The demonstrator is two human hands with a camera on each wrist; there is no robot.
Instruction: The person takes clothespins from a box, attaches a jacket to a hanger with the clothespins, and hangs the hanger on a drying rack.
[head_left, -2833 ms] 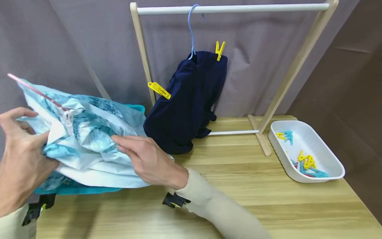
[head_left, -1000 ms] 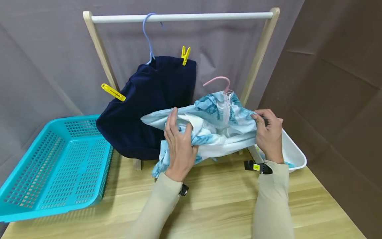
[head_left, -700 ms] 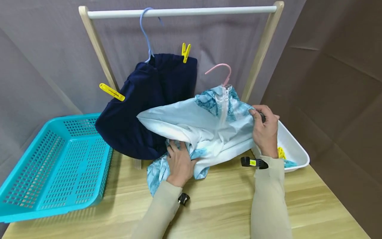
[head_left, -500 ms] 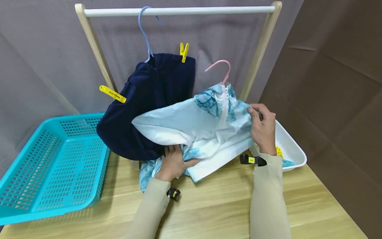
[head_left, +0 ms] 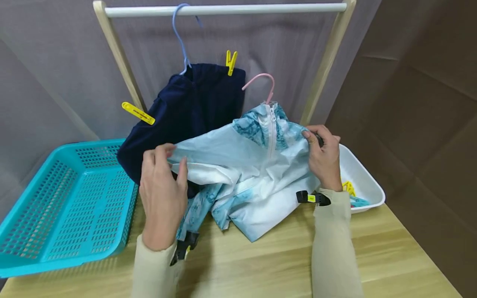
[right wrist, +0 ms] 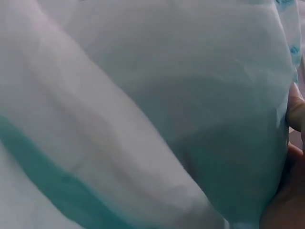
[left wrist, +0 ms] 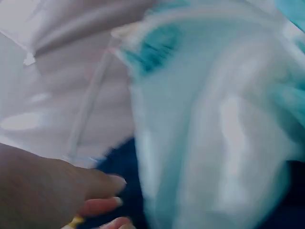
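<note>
A light blue and white zip jacket (head_left: 253, 165) hangs on a pink hanger (head_left: 261, 78), whose hook stands above the collar in the head view. My right hand (head_left: 323, 159) pinches the jacket's right shoulder edge between thumb and fingers. Beside the jacket's left end is my left hand (head_left: 162, 190), fingers loosely bent and thumb apart. In the left wrist view, the left fingertips (left wrist: 114, 183) are clear of the blurred cloth. Jacket fabric (right wrist: 190, 119) fills most of the right wrist view, with the right thumb (right wrist: 296, 107) at its edge.
Behind, a navy garment (head_left: 175, 111) with two yellow clothespins (head_left: 138, 113) hangs from a blue hanger (head_left: 179, 37) on the rack's white bar (head_left: 261, 9). A turquoise basket (head_left: 74, 258) stands left. A white tub (head_left: 363, 174) of clothespins stands right.
The jacket and both hands moved right from over the basket to before the rack. My left hand came out from under the cloth and moved left and up; the jacket's lower part dropped open.
</note>
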